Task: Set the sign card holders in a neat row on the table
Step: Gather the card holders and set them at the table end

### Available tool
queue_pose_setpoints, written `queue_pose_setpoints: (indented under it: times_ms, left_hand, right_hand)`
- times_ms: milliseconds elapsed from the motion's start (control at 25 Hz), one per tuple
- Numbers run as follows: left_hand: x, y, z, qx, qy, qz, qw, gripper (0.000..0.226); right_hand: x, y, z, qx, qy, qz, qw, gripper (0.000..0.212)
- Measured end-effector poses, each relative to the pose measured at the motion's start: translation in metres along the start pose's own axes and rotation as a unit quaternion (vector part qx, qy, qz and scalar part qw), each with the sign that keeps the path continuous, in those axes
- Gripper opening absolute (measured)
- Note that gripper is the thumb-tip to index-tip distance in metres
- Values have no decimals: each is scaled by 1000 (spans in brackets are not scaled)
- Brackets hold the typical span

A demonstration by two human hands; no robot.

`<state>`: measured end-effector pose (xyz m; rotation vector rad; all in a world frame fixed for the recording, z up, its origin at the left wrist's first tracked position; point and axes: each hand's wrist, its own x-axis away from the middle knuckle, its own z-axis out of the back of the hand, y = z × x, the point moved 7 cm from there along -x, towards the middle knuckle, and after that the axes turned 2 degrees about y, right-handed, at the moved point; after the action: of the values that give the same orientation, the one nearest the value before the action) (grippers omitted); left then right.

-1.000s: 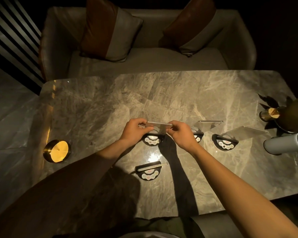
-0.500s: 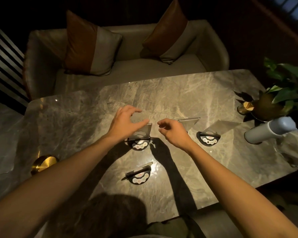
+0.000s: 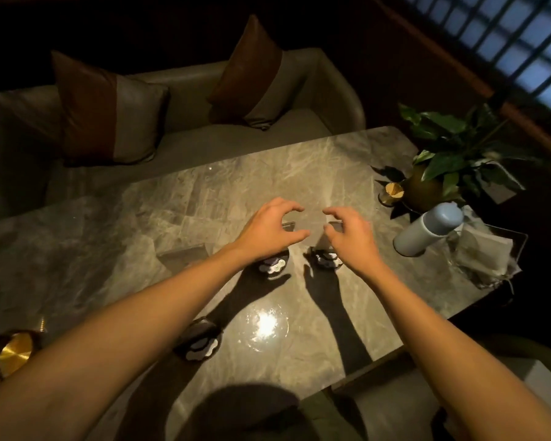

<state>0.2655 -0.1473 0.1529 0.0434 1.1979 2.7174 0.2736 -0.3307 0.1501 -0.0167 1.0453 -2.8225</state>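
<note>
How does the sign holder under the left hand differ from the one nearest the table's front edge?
The holder under the left hand stands far back, level with the holder under the right hand; the near holder sits alone, closer to the person. The left hand hovers open over the first; no hand is near the second. Both have dark rounded bases.

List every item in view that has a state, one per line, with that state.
left hand: open, fingers curled, over a holder
right hand: open, fingers curled, over a holder
left-most card holder: standing on the table, untouched
holder under left hand: standing, base visible
holder under right hand: standing, base visible
near card holder: out of the row, partly hidden by the forearm
blue-grey bottle: capped, tilted
gold lamp: lit
</note>
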Motion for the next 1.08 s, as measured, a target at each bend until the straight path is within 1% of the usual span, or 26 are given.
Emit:
queue_pose_setpoints:
  times_ms: [80,160,280,400,520,600,680,720,800,840,920,1080]
  left_hand:
    - [-14,13,-27,11,-14,10,1000,54]
    - [-25,19,-56,28,-35,37,998,56]
    - [-38,16,-92,55,-48,114,991,64]
    - [-43,7,-117,67,-46,183,980,66]
    - [-44,-5,-134,90,-26,239,967,50]
    - [-41,-14,-143,101,-9,277,956,34]
    - [-35,-20,-150,108,13,306,946,24]
    - [-33,-21,-152,112,23,314,942,20]
    - [-33,-24,-153,114,49,322,938,7]
    - [-33,-24,-152,118,60,323,937,4]
    - [-37,-20,-146,131,69,324,934,9]
    - [-49,-14,-132,196,80,306,928,12]
  right_hand:
    - [-5,28,19,-8,25,-13,1000,39]
    - [-9,59,29,-34,23,-49,998,46]
    - [-18,103,21,-69,-49,-120,989,59]
    - [-28,127,8,-106,-111,-143,978,62]
    - [-36,147,-1,-144,-150,-177,962,54]
    - [-38,155,-8,-156,-178,-191,953,38]
    - [-40,159,-14,-153,-187,-184,953,21]
    - [-41,161,-16,-155,-186,-186,952,17]
    - [-44,161,-19,-161,-188,-182,952,16]
    - [-45,161,-18,-163,-190,-175,952,16]
    - [-49,157,-12,-161,-188,-165,955,12]
    - [-63,145,7,-147,-197,-166,955,8]
